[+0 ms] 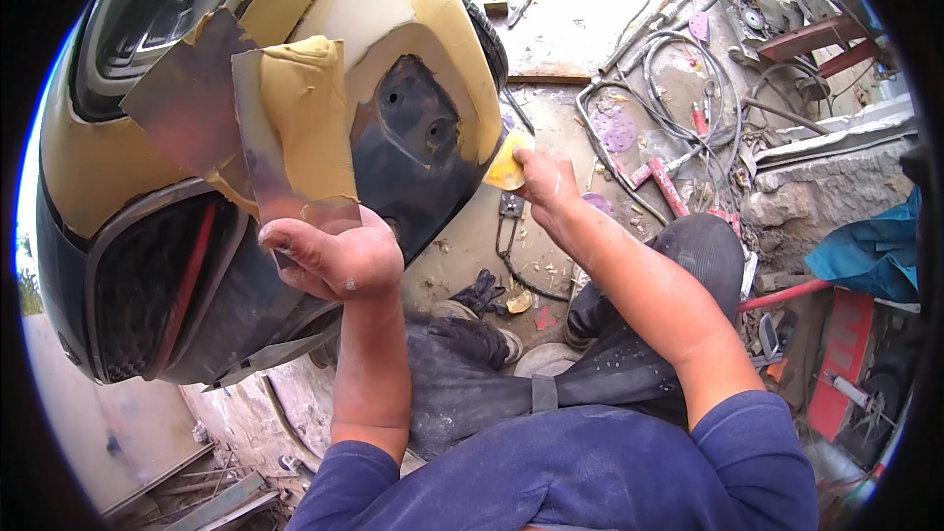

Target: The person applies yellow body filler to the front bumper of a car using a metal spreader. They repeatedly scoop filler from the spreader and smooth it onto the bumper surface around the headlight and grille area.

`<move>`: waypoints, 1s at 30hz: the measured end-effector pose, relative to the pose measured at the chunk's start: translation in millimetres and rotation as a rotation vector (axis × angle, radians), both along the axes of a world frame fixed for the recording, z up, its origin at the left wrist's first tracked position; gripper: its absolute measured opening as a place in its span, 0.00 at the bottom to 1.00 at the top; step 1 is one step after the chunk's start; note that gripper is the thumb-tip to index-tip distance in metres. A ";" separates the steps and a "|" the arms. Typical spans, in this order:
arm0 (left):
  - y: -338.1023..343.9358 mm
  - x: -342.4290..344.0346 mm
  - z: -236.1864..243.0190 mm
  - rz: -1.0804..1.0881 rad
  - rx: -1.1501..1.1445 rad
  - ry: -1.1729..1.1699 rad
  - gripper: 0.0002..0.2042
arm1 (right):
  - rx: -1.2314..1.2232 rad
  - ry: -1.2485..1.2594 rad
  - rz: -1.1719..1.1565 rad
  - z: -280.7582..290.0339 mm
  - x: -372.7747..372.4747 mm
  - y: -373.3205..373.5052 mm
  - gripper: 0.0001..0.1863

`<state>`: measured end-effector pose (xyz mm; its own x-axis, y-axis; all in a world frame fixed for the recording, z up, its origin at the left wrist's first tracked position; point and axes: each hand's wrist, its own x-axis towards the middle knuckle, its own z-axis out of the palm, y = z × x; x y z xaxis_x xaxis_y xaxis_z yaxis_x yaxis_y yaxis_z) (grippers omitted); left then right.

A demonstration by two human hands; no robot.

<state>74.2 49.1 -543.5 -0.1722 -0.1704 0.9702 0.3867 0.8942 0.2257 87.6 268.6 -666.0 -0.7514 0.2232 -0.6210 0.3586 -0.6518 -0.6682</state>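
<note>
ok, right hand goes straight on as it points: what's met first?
Probably the tan-coated edge of the car bumper, with the yellow spreader in the right hand touching first; depth is unclear.

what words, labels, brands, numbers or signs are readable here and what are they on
None can be read.
Red panel, lower right: paler marks, too blurred to tell whether they are lettering.
Filler-smeared board in the left hand: no lettering visible.
Yellow flat piece in the right hand: no lettering visible.
Purple disc beyond it: too small to tell whether anything is printed.
</note>
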 end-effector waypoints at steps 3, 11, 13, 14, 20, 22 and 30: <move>6.0 7.2 6.0 -0.172 0.152 -0.073 0.29 | 0.002 -0.025 -0.012 -2.7 -3.8 -11.6 0.14; -9.3 20.7 14.9 0.277 -0.290 -0.105 0.31 | 0.005 0.075 -0.069 35.6 -25.9 -6.2 0.15; -16.4 19.0 14.6 0.298 -0.454 -0.038 0.47 | 0.053 0.101 -0.037 51.0 -35.6 -1.5 0.15; -18.4 19.1 14.0 0.310 -0.510 -0.014 0.54 | 0.076 0.107 -0.035 59.7 -39.6 1.1 0.14; -8.4 20.2 10.9 0.368 -0.498 -0.031 0.51 | 0.044 0.335 -0.046 118.3 -66.1 18.8 0.16; -6.5 16.4 11.2 0.262 -0.486 -0.025 0.53 | -0.051 0.571 -0.030 129.4 -77.6 25.9 0.19; -18.7 8.1 18.4 0.127 -0.523 -0.030 0.50 | 0.103 0.104 -0.166 42.2 -9.6 9.7 0.16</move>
<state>82.4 30.3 -525.1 -0.2107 0.3133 0.9260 0.2689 0.9293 -0.2533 78.0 278.3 -623.8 -0.7580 0.4070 -0.5097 0.1779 -0.6228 -0.7619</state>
